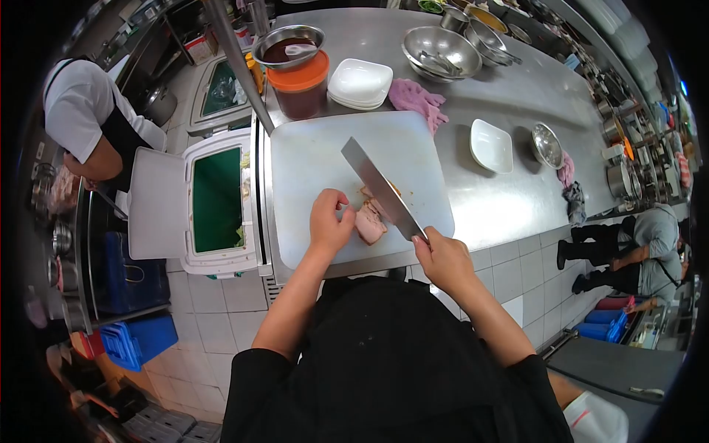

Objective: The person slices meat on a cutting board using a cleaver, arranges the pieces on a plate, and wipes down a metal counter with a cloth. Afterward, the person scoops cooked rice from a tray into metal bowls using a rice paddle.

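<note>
A piece of pale cooked meat [370, 224] lies on the white cutting board [310, 148], with smaller slices and crumbs beside it. My right hand [445, 258] is wrapped round the handle of a large cleaver [380, 188]. Its broad blade slants up and left over the meat and hides part of it. Just left of the meat is my left hand [331, 221], its fingers bent, with thumb and forefinger apart and nothing seen between them.
Behind the board stand an orange-lidded tub [299, 85], stacked white dishes [360, 83] and a pink cloth [417, 101]. A white dish [491, 146] and metal bowl [546, 145] sit to the right. An open bin [218, 199] adjoins the board's left. People stand left and right.
</note>
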Motion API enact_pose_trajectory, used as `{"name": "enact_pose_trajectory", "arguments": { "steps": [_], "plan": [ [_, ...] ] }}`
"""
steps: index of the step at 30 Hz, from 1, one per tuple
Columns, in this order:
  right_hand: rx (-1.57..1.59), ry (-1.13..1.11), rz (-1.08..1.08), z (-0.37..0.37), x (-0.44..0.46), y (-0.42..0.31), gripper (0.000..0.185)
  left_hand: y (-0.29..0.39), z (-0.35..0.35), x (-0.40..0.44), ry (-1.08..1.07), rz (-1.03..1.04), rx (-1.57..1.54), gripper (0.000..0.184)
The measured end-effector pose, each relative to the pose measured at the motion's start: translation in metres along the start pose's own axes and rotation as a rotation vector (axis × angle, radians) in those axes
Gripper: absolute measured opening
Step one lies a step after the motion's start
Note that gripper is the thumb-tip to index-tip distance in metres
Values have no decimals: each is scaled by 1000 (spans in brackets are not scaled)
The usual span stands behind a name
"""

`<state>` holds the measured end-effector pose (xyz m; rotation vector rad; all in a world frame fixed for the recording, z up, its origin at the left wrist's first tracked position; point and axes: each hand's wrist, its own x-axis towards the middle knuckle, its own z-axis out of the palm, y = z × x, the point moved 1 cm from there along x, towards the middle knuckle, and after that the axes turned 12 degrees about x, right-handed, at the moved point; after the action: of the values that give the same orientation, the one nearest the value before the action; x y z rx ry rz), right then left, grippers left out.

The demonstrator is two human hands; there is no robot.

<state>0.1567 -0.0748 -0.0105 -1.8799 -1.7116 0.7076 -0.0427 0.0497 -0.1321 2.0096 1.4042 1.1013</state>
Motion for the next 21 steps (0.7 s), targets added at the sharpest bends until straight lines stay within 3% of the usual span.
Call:
{"name": "enact_pose_trajectory", "arguments": {
  "steps": [12, 14, 17, 21],
  "plan": [
    [-29, 4, 25, 6, -34, 30, 30, -3, 4, -2, 51, 32, -52, 14],
    [-174, -192, 161, 11, -31, 43, 30, -3, 4, -1, 37, 8, -41, 14],
    [-161, -234, 170, 8, -27, 46, 31, 0, 2, 0, 29, 5, -43, 13],
    [-83, -144, 122, -4, -32, 43, 33, -1, 0, -2, 48, -1, -27, 13]
  ]
}}
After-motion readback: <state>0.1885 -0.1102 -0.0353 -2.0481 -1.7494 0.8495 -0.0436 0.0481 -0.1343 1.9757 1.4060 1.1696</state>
